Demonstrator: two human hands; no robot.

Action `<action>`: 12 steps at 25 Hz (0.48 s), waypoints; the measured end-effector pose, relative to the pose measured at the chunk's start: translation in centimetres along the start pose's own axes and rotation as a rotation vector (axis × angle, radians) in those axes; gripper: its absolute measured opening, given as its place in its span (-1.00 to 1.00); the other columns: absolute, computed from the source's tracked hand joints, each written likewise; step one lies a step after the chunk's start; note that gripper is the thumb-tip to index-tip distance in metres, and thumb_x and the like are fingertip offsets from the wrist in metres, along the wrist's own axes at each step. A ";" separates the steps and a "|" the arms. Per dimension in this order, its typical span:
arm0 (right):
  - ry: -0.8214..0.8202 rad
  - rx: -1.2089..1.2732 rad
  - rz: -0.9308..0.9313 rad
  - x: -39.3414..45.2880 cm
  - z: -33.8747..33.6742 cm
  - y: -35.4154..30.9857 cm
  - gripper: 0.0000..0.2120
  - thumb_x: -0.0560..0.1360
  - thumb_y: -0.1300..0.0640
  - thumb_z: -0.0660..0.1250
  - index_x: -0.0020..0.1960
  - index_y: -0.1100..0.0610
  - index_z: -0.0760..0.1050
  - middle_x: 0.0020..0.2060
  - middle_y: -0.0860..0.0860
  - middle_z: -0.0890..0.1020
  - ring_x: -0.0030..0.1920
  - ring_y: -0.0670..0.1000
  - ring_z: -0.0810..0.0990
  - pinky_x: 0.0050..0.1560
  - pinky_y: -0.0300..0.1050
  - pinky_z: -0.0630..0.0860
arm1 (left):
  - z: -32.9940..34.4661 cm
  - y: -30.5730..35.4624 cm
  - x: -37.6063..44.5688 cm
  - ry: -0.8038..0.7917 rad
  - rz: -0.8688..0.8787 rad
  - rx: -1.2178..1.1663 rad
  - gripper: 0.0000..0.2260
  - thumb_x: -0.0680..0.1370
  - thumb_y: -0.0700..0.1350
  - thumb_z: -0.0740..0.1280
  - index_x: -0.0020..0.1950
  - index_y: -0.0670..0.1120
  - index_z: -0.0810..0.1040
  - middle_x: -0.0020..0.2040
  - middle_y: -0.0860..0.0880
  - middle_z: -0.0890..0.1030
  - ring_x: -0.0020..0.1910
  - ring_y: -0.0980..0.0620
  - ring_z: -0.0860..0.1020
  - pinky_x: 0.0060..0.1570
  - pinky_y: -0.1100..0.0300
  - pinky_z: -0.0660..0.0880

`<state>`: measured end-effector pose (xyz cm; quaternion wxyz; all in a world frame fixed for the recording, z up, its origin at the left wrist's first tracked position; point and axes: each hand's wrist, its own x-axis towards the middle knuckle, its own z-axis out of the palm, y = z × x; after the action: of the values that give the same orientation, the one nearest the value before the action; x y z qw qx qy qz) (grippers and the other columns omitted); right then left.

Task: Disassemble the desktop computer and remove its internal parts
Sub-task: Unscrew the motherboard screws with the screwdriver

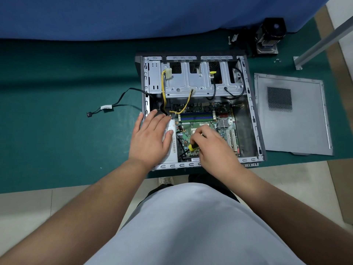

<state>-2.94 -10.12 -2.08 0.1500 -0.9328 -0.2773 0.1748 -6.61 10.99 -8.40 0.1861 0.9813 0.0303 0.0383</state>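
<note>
Gripping a yellow-handled screwdriver point(192, 147), my right hand point(214, 148) hovers over the motherboard point(206, 121) inside the open computer case point(254, 119); my left hand point(150, 136) rests flat, fingers straight, on the power supply point(172, 150) beside it.

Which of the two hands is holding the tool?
The right hand grips the yellow-handled screwdriver over the motherboard; the left hand lies flat, holding nothing.

No text, brand or number can be read anywhere. The white tag point(106, 107) on the loose black cable point(122, 96), the sticker on the power supply point(172, 142) and the barcode strip point(195, 159) at the motherboard's point(202, 125) near edge carry print too small and blurred to make out.
</note>
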 end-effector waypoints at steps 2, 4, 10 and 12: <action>0.018 0.049 0.025 -0.2 0.0 0.4 -0.77 0.43 0.37 0.28 0.01 0.11 0.51 0.09 -0.02 0.41 0.09 0.10 0.48 -0.01 -0.01 0.53 | 0.0 0.0 0.0 0.003 0.000 -0.004 -0.60 0.69 0.09 0.13 0.50 0.01 0.44 0.44 0.04 0.51 0.59 0.01 0.24 0.63 -0.06 -0.06; 0.035 0.075 0.030 -0.2 0.1 0.7 -0.84 0.52 0.27 0.27 0.06 0.14 0.56 0.09 -0.01 0.44 0.09 0.09 0.49 0.04 -0.03 0.51 | 0.0 0.0 0.0 0.003 0.001 -0.002 -0.60 0.69 0.09 0.13 0.50 0.01 0.44 0.44 0.04 0.51 0.59 0.01 0.24 0.63 -0.06 -0.06; 0.023 0.131 0.013 0.0 0.3 0.9 -0.69 0.48 0.32 0.30 0.17 0.10 0.57 0.11 -0.01 0.51 0.16 0.07 0.47 0.17 -0.02 0.47 | -0.1 0.0 0.0 -0.010 -0.003 0.004 -0.59 0.70 0.09 0.13 0.51 0.00 0.44 0.45 0.04 0.50 0.59 0.01 0.23 0.63 -0.07 -0.06; 0.037 0.135 0.020 0.0 0.3 0.8 -0.69 0.47 0.33 0.30 0.16 0.10 0.57 0.09 -0.01 0.51 0.14 0.07 0.47 0.14 -0.02 0.47 | -0.2 0.1 0.0 -0.015 -0.005 0.006 -0.59 0.70 0.09 0.12 0.51 0.00 0.44 0.45 0.04 0.50 0.59 0.01 0.23 0.63 -0.06 -0.07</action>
<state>-2.68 -10.75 -2.66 0.2159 -0.9263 -0.2530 0.1774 -6.62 10.98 -8.20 0.1836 0.9820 0.0315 0.0304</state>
